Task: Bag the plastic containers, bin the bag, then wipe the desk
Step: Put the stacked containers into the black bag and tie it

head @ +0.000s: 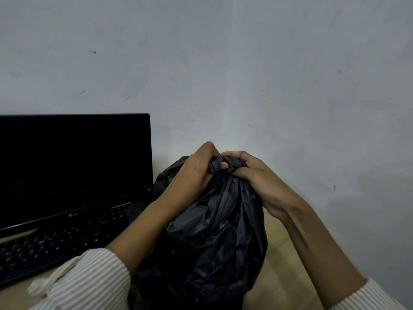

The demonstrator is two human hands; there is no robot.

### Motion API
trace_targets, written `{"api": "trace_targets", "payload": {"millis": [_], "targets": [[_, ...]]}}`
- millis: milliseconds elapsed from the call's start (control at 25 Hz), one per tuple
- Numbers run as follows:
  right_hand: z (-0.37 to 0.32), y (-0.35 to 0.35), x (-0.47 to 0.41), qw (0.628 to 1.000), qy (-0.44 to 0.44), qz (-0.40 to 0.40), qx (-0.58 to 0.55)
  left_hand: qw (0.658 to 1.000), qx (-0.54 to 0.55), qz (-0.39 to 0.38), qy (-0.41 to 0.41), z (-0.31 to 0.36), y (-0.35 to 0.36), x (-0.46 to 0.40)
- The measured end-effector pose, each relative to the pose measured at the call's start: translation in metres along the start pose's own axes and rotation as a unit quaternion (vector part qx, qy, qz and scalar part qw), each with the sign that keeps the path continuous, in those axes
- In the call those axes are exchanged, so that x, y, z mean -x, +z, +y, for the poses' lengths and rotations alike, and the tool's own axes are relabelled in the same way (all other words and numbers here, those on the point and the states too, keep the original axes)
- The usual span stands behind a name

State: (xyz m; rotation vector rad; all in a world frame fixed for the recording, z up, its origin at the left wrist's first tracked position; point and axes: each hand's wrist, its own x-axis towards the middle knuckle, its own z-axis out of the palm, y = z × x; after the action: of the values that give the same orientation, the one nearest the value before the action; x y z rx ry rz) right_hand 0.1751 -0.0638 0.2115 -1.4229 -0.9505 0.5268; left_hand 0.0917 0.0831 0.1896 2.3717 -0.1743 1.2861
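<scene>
The bag (214, 231) was black, the sleeves (93, 278) white with fine grey stripes, the surface (281, 265) pale tan, the wall (223, 63) grey.

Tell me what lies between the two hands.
In the head view, only the gathered neck of the black bag: the left hand and right hand both grip it.

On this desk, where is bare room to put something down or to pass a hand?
Bare wood shows to the right of the black bag, between it, the wall and the right forearm. On the left it is crowded: the monitor and keyboard fill the desk up to the bag.
</scene>
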Motion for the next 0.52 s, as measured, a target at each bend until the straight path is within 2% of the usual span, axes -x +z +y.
{"api": "trace_targets", "payload": {"millis": [120, 200, 360, 520], "targets": [[0.002, -0.006, 0.002, 0.978, 0.041, -0.033, -0.201, 1.0, 0.002, 0.018, 0.01, -0.001, -0.002, 0.0], [0.001, -0.006, -0.002, 0.962, 0.06, -0.003, -0.265, 0.999, -0.01, 0.031, 0.033, -0.001, -0.005, 0.001], [0.0, -0.005, -0.011, 0.968, 0.012, 0.112, -0.223, 0.996, 0.043, 0.08, 0.004, 0.002, -0.02, -0.002], [0.002, -0.008, -0.024, 0.964, -0.062, 0.217, -0.142, 0.992, 0.079, 0.082, -0.049, 0.003, -0.033, 0.003]]}}
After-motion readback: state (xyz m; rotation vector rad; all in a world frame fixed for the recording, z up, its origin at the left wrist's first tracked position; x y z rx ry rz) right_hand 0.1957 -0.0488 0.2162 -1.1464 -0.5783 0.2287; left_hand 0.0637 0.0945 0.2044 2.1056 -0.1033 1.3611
